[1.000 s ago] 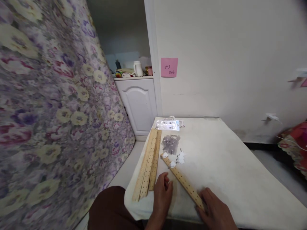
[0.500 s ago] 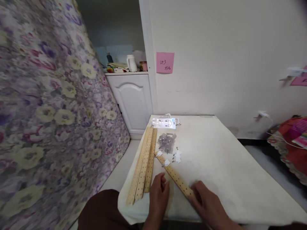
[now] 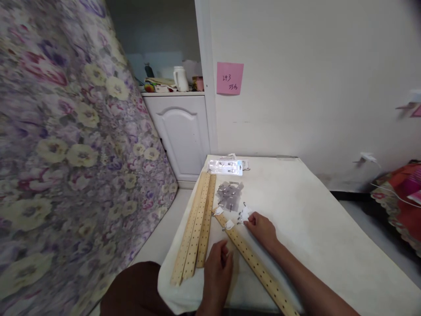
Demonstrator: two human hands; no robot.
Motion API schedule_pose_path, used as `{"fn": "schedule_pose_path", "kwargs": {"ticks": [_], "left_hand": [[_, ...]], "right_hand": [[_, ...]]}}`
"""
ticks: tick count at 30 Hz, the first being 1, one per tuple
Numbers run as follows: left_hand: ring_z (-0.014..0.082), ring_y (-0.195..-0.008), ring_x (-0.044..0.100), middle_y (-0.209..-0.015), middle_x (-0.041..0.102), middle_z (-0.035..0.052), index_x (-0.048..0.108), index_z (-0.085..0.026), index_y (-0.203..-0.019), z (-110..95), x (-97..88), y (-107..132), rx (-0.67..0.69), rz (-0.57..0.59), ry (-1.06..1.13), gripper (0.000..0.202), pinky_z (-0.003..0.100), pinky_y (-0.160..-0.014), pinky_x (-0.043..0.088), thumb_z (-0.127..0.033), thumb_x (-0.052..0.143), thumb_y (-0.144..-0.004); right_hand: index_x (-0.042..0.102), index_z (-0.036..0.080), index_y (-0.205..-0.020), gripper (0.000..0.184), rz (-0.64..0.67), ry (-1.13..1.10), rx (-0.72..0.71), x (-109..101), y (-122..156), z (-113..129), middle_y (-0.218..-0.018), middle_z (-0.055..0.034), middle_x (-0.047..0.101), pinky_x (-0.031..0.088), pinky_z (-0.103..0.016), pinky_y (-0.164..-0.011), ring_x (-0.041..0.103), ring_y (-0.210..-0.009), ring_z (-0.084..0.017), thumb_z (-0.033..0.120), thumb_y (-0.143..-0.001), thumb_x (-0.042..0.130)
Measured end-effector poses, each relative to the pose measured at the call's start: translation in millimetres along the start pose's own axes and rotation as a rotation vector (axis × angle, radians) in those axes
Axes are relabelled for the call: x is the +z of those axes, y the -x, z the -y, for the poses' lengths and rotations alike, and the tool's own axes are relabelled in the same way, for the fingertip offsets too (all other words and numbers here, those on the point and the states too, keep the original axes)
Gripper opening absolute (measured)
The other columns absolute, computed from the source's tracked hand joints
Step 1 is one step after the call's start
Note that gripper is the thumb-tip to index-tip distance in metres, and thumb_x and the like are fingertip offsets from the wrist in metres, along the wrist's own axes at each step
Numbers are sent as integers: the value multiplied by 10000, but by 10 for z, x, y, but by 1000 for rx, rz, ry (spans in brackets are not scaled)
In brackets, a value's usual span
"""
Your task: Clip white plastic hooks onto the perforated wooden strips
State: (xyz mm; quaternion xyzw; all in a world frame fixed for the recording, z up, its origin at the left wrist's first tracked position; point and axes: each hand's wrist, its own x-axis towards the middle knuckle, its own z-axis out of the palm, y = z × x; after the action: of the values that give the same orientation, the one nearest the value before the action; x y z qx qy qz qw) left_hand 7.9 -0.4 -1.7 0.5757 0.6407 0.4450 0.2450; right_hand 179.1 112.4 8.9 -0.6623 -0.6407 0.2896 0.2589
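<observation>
A narrow wooden strip [image 3: 259, 270] with rows of holes runs diagonally towards me across the table. Two white tags with metal hooks, an upper one [image 3: 219, 211] and a lower one [image 3: 229, 225], are at its far end. My right hand [image 3: 263, 230] pinches at the edge of a small group of white tags [image 3: 243, 213] just right of the strip. My left hand [image 3: 217, 267] lies left of the strip with its fingers curled in and nothing visible in them. Several more perforated wooden strips [image 3: 194, 232] lie side by side to its left.
Grey plastic pieces with metal hooks [image 3: 230, 194] lie beyond the strip's far end. A clear package of hooks [image 3: 225, 167] is at the table's back edge. A flowered curtain [image 3: 82, 153] hangs on the left; a white cabinet [image 3: 182, 136] and wall stand behind.
My right hand has let go of the near part of the diagonal strip and moved forward and left to the loose white tags. My left hand has stayed about where it was.
</observation>
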Motion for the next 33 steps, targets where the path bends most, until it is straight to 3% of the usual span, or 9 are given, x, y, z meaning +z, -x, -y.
{"fn": "schedule_pose_path", "kwargs": {"ticks": [10, 15, 20, 26, 33], "left_hand": [[152, -651, 546, -784, 573, 5, 564, -180, -1056, 47, 26, 12, 43, 13, -59, 254, 265, -618, 457, -255, 511, -819], [146, -646, 537, -777, 564, 1, 573, -187, -1029, -50, 9, 28, 78, 43, -71, 217, 256, -618, 445, -251, 490, -838], [144, -672, 552, -804, 585, 8, 601, -195, -988, -204, 39, 125, 89, 96, -80, 187, 250, -632, 445, -240, 507, -833], [143, -682, 558, -823, 598, 9, 615, -201, -1020, -231, 133, 145, 105, 94, -94, 219, 246, -637, 449, -240, 545, -816], [144, -705, 569, -796, 605, -6, 635, -230, -967, -239, 143, 70, 50, 101, -127, 158, 236, -641, 431, -268, 546, -843]], "right_hand": [[458, 217, -652, 224, 153, -462, 38, -133, 86, -184, -495, 46, 539, 348, -229, -468, 463, -446, -109, 407, -711, 562], [491, 203, -725, 261, 258, -641, 56, -228, 369, -258, -494, 66, 527, 373, -219, -442, 493, -425, -99, 428, -690, 619], [553, 188, -864, 286, 397, -797, -30, -204, 532, -306, -504, 96, 501, 353, -198, -422, 489, -415, -79, 383, -693, 675], [588, 169, -892, 244, 451, -805, -71, -97, 500, -260, -560, 73, 546, 297, -187, -405, 469, -415, -61, 319, -716, 665], [617, 174, -914, 228, 465, -757, -61, -20, 441, -157, -640, 40, 608, 349, -205, -448, 492, -467, -76, 273, -711, 644]]}}
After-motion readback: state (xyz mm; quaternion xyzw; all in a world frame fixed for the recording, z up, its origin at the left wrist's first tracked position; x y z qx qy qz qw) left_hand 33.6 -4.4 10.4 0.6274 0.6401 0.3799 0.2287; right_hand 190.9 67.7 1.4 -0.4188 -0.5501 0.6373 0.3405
